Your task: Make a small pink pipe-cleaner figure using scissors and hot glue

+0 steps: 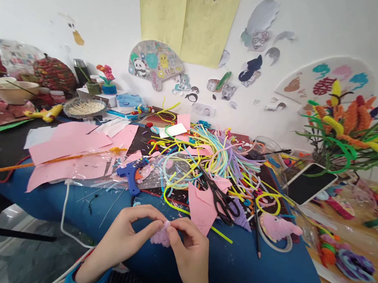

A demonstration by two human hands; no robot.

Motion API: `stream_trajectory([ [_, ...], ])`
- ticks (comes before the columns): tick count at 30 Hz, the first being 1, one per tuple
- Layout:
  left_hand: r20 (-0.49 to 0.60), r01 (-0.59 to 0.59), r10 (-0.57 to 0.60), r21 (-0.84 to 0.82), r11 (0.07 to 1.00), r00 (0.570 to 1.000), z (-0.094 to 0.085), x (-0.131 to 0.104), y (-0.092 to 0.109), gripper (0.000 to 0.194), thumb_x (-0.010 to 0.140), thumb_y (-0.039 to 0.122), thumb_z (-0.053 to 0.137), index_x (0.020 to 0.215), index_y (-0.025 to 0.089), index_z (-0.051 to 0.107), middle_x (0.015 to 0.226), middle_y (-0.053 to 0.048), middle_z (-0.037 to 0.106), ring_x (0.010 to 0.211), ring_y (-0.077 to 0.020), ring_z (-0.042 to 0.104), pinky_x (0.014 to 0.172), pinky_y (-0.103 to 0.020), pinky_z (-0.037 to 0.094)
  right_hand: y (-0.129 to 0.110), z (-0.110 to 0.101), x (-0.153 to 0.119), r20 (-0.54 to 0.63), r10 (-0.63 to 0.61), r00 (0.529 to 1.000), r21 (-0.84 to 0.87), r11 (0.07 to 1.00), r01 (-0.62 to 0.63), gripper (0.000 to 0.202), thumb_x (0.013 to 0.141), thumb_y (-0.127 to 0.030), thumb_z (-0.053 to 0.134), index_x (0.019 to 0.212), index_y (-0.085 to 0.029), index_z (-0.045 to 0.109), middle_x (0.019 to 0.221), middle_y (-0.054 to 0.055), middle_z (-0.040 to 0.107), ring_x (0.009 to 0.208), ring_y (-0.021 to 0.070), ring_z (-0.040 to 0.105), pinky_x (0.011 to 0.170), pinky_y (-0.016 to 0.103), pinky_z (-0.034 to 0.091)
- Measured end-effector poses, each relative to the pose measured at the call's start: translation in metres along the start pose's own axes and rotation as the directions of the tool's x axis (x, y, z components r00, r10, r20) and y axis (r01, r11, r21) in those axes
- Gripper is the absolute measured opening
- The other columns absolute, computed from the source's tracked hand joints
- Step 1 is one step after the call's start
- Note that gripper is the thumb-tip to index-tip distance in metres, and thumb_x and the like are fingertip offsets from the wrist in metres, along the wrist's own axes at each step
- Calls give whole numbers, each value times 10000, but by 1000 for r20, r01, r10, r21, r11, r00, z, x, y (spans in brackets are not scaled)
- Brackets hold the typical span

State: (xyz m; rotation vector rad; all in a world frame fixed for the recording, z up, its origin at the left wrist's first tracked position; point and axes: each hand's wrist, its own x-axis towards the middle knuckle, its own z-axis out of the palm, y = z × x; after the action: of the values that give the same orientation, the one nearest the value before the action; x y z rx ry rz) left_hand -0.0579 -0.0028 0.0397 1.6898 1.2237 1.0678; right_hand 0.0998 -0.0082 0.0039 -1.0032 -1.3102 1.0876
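Between my two hands, close to the table's front edge, is a small fuzzy pink-lilac piece (160, 237), seemingly made of pipe cleaner. My left hand (134, 229) pinches its top from the left with thumb and forefinger. From the other side, my right hand (190, 243) pinches the same top, fingertips almost touching the left ones. The piece's lower part hangs below the fingers. Just beyond lie a blue glue gun (132, 174), black scissors (222, 200) and a cut sheet of pink paper (201, 206).
A heap of pastel pipe cleaners (223, 152) covers the table's middle. To the right are a pencil (257, 235), a pink fuzzy figure (278, 226), a phone (308, 183) and a pipe-cleaner bouquet (354, 125). Pink sheets (71, 141) and a yellow glue gun (44, 111) lie left.
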Motion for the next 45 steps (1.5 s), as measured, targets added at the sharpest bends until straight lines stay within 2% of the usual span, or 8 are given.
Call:
stream_trajectory([
  [5,75,-2,0,26,1000,997,-4,2,5,119,840,228,618,827,180,726,826,-38,737,780,-170,667,752,-263,501,-1,-4,-2,5,-5,1000,-10,1000,5,100,823,-226,626,754,-185,686,742,26,662,710,150,619,654,243,494],
  [13,-3,18,-17,179,984,1000,9,6,1,147,848,212,520,733,185,607,728,-6,649,700,-157,595,668,-252,450,-1,-7,-5,-23,-22,1000,-99,995,20,100,814,-203,617,759,-179,697,748,37,675,716,160,630,669,253,504],
  [21,-371,13,-78,-175,985,925,7,5,-17,312,912,237,340,600,221,337,549,48,354,512,-120,383,485,-231,323,9,-11,-8,-114,119,986,105,989,-108,169,773,-275,653,653,-160,622,645,14,612,621,138,578,597,239,493],
  [25,-192,21,-48,-143,990,980,13,4,-10,279,868,283,524,609,181,511,569,30,495,534,-113,475,522,-213,395,8,-13,-8,-100,146,984,162,978,-128,202,774,-323,670,668,-158,619,639,8,603,599,122,555,565,218,475],
  [27,-62,35,-45,-154,988,997,19,4,-6,114,816,273,620,804,163,648,700,-6,626,616,-134,573,585,-220,462,6,-13,-9,-101,161,982,167,976,-143,214,778,-345,674,683,-158,625,643,9,609,595,121,556,553,210,474],
  [30,67,78,-68,-148,986,995,28,3,-5,182,829,294,635,935,166,708,813,-50,712,688,-163,644,625,-237,502,6,-15,-10,-105,149,983,138,981,-134,216,790,-356,673,709,-159,634,664,15,624,619,131,577,571,216,495],
  [39,22,21,-18,-118,993,1000,45,-1,-9,186,884,278,572,808,167,700,732,-47,732,659,-163,680,640,-236,529,14,-18,-16,-163,19,987,-59,998,-29,202,840,-340,620,731,-170,624,672,20,626,633,153,615,581,229,532],
  [45,-77,37,-53,-197,980,996,46,-2,-23,221,864,364,597,803,165,670,731,-47,713,642,-165,673,614,-238,528,22,-35,-14,-11,-127,992,-369,922,114,236,935,-264,470,965,-193,693,948,80,722,875,208,686,746,286,567],
])
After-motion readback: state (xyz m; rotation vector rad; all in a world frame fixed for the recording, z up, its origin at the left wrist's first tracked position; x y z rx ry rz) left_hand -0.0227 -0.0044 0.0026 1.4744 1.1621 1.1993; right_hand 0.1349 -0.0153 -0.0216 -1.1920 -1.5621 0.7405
